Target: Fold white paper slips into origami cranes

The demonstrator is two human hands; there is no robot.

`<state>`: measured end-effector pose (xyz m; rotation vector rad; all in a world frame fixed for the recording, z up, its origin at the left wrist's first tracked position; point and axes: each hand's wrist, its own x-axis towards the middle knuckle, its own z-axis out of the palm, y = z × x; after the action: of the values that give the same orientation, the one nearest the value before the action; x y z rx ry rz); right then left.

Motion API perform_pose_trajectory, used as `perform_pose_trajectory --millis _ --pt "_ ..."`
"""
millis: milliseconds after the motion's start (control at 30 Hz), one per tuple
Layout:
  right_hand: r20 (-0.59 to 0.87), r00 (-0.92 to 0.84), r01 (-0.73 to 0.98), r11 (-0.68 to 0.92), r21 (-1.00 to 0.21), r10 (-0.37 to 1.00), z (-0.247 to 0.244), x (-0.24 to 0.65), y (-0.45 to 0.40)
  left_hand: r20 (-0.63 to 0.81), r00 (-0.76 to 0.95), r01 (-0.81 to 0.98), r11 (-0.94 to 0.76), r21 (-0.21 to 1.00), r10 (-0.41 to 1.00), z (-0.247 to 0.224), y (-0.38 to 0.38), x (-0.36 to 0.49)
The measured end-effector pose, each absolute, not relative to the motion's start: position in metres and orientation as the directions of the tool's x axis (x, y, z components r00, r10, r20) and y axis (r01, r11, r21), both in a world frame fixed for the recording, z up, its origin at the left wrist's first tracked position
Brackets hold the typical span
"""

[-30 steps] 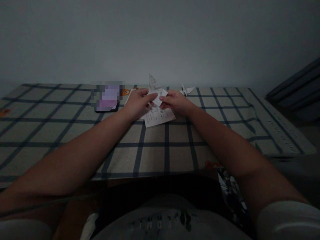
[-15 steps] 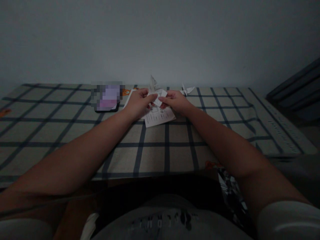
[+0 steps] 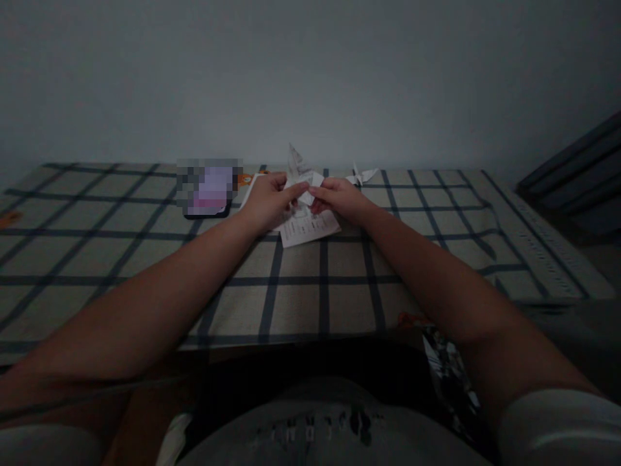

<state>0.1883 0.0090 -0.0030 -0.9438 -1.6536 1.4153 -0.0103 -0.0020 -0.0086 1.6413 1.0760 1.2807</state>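
Folded paper [image 3: 306, 188] between both grips

Low light, detail poor overall. Folded paper [image 3: 306, 188] mostly covered by left hand [image 3: 266, 199] and right hand [image 3: 342, 197]; crease layout unreadable, only a point sticks out at 12 o'clock. Printed sheet [image 3: 310, 228] under the hands: text too small to read, far part hidden. Phone [image 3: 209, 194] at 9 o'clock of the hands is pixelated. Small paper crane [image 3: 361, 175] at 2 o'clock too tiny for detail. Both arms cut off by the bottom edge.
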Motion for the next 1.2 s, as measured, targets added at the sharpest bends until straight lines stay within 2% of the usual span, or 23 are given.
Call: perform_pose_trajectory --millis 267,667,1100,1200 --pt "0.108 -0.473 0.102 0.176 -0.979 0.874 0.003 0.189 0.003 0.372 0.099 0.252 -0.384 0.888 0.923 -0.003 -0.004 -0.011" --pt "0.167 -0.480 0.231 0.308 -0.923 0.861 0.006 0.188 -0.002 0.336 0.125 0.167 -0.353 0.920 0.934 -0.004 -0.006 -0.007" --pt "0.123 -0.534 0.291 0.318 -0.902 0.836 0.008 0.190 -0.006 0.381 0.052 0.119 -0.384 0.915 0.923 -0.007 -0.002 -0.008" --pt "0.113 -0.526 0.246 0.278 -0.928 0.843 0.006 0.188 -0.005 0.345 0.103 0.102 -0.355 0.929 0.933 -0.007 -0.003 -0.009"
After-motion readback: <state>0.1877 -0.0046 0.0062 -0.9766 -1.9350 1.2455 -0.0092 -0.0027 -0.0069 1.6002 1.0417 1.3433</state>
